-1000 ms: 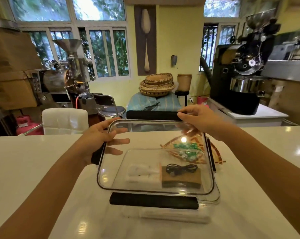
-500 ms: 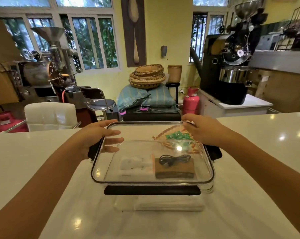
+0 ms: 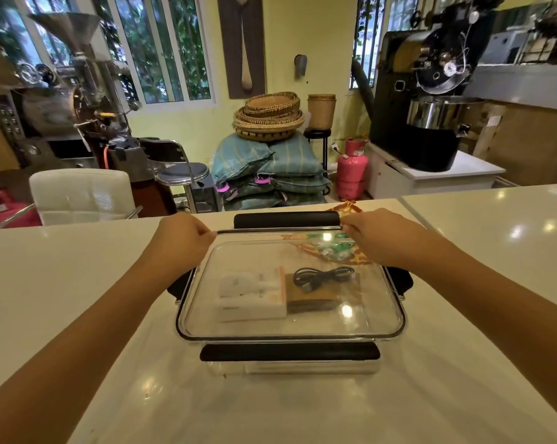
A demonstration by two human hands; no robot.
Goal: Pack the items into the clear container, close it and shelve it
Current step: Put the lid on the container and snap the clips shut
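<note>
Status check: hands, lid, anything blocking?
Left hand and right hand pinch the clear lid's far corners. Lid sits on container; black latches unclipped. Nothing in the way.

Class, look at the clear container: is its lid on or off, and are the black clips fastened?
The lid is on, resting flat over the container. The clips are not fastened: they stick outward, unfolded.

The clear container (image 3: 290, 363) sits mid-tabletop, its lid (image 3: 290, 318) on top; inside lie a white box (image 3: 251, 296), black cable (image 3: 322, 278) and green-patterned packet (image 3: 331, 251).
</note>
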